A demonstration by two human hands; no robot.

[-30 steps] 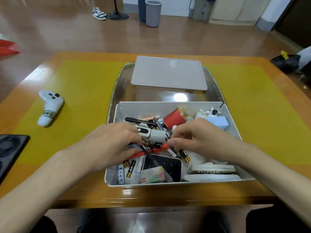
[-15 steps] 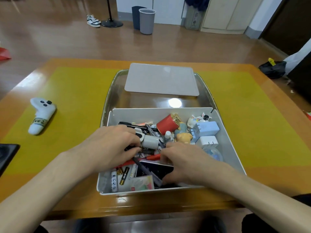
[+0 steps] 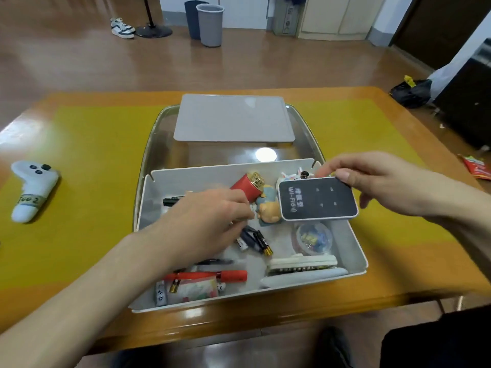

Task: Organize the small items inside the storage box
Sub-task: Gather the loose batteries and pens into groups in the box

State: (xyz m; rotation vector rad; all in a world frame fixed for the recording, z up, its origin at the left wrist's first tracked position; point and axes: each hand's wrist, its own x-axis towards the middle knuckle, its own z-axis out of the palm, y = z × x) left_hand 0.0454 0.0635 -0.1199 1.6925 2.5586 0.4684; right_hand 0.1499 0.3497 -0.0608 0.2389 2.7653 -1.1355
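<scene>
Right hand (image 3: 382,187): pinching the black device (image 3: 317,199) by its far edge; it could be slipping.
Left hand (image 3: 204,224): fingers curled into the box (image 3: 356,251); what it is holding, I cannot tell.

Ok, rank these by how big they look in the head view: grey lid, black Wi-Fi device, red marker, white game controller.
1. grey lid
2. black Wi-Fi device, held up nearer the camera, so flattered
3. red marker and white game controller: too alike to rank
</scene>
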